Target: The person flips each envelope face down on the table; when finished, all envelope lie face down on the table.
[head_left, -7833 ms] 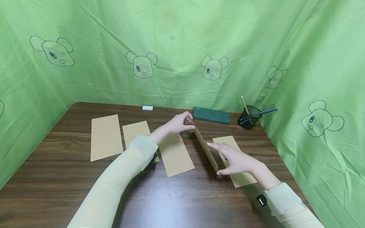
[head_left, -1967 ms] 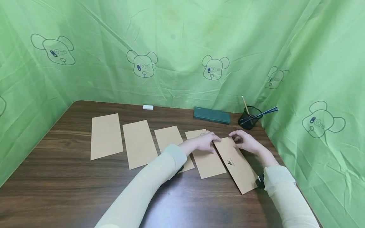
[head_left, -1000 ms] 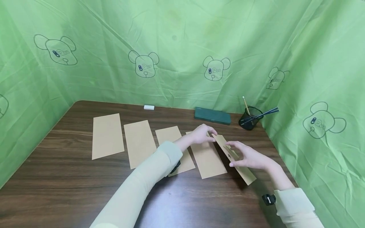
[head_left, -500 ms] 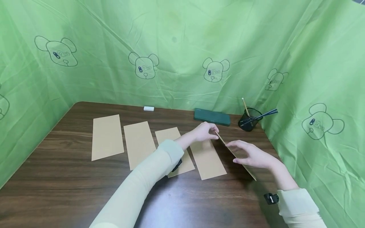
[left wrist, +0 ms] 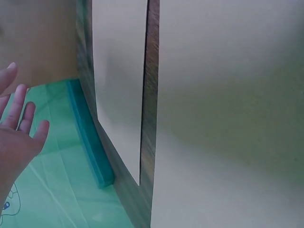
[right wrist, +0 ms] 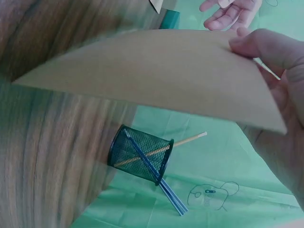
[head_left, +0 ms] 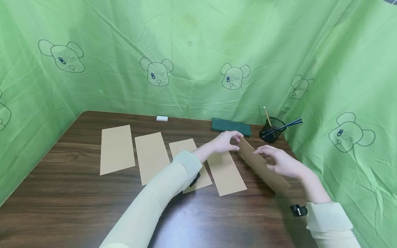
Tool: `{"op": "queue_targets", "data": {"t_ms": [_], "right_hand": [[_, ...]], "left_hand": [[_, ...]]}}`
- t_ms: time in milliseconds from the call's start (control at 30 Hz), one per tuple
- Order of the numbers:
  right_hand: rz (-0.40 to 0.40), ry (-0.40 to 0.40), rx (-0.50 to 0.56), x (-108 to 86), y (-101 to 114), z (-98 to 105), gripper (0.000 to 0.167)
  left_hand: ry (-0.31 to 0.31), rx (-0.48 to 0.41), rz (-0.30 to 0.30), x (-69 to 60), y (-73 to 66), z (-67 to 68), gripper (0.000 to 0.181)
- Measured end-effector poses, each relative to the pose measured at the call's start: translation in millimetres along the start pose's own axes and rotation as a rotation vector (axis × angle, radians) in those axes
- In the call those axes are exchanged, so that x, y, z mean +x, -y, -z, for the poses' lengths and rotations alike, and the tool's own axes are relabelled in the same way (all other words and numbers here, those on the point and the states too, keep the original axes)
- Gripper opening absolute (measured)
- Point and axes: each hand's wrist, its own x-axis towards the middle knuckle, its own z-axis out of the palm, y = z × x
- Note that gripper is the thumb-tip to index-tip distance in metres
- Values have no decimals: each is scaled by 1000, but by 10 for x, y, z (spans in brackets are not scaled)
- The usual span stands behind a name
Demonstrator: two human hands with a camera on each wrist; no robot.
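Note:
A thin brown kraft-paper card [head_left: 260, 167] stands tilted off the table at the right, its plain face toward the left. My right hand [head_left: 283, 163] pinches its right edge; in the right wrist view the thumb [right wrist: 259, 45] lies on the card. At its far corner is my left hand [head_left: 223, 142], fingers loosely spread in the left wrist view; whether they still touch the card is hard to tell. Beneath my left arm lies a flat card [head_left: 180, 148], partly covered. Other flat cards are to its right [head_left: 229, 175] and left [head_left: 152, 158], plus one far left [head_left: 117, 150].
A dark green case [head_left: 231, 126] lies along the back edge, just beyond my left hand. Right of it stands a black mesh pen cup [head_left: 270, 132] with pencils. A white eraser [head_left: 162, 118] sits at the back. Green curtains [head_left: 192, 69] enclose the wooden table [head_left: 62, 193].
The fourth card, tilted at first, now lies flat. The rightmost card, logo face up two seconds ago, has been raised on edge and tips rightward. Both hands have shifted slightly right.

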Motion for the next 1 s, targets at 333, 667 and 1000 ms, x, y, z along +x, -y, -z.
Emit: {"op": "queue_targets", "data": {"t_ms": [333, 667, 1000], "right_hand": [[-124, -19, -26, 18, -82, -3, 56], [-271, -3, -7, -78, -276, -82, 54], [-340, 37, 37, -212, -467, -259, 66]], "left_hand": [[55, -13, 22, -55, -18, -75, 68], [280, 211, 25, -219, 38, -226, 73], [403, 337, 55, -320, 40, -356, 86]]}}
